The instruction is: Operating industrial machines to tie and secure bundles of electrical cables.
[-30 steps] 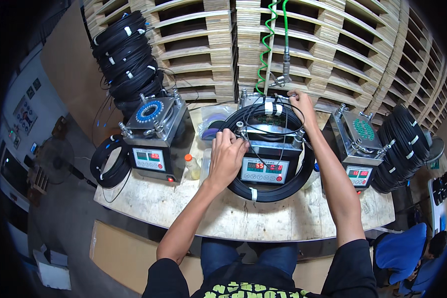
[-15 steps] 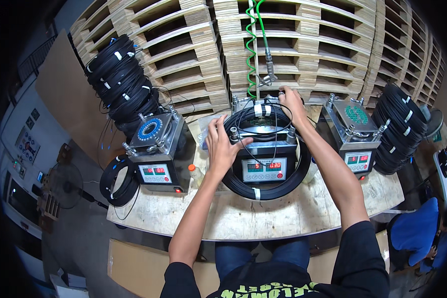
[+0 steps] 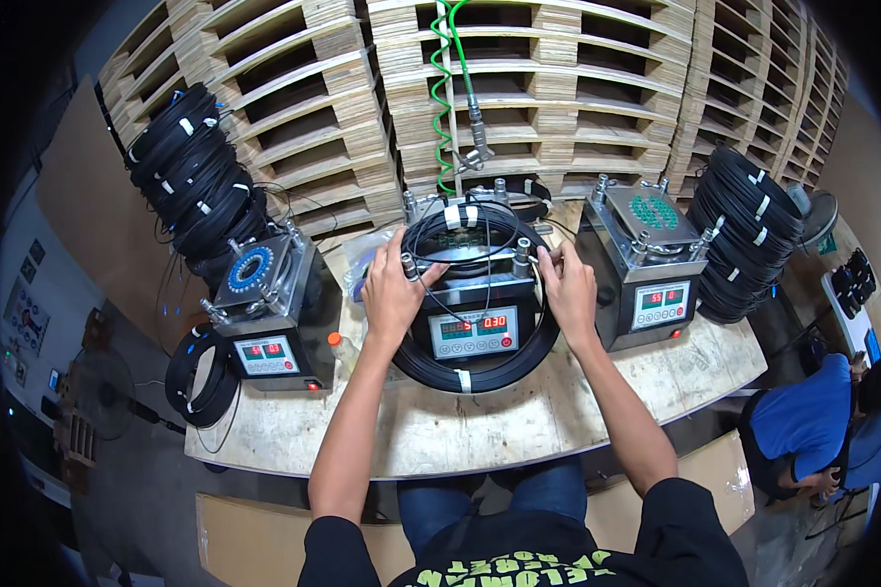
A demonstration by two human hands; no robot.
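At ten o'clock, the black cable coil (image 3: 507,373) is gripped by the left hand (image 3: 392,291). The digital display (image 3: 474,333) of the middle machine (image 3: 460,294) is ringed by it, while two o'clock is gripped by the right hand (image 3: 571,291), apparently for balance.

Forearms (image 3: 347,421) extended, left hand (image 3: 394,298) with thumb (image 3: 434,276) splayed, right hand (image 3: 570,292) angled inward

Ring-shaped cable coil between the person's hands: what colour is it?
Black ring-shaped cable coil, with white bands; best seen in the head view.
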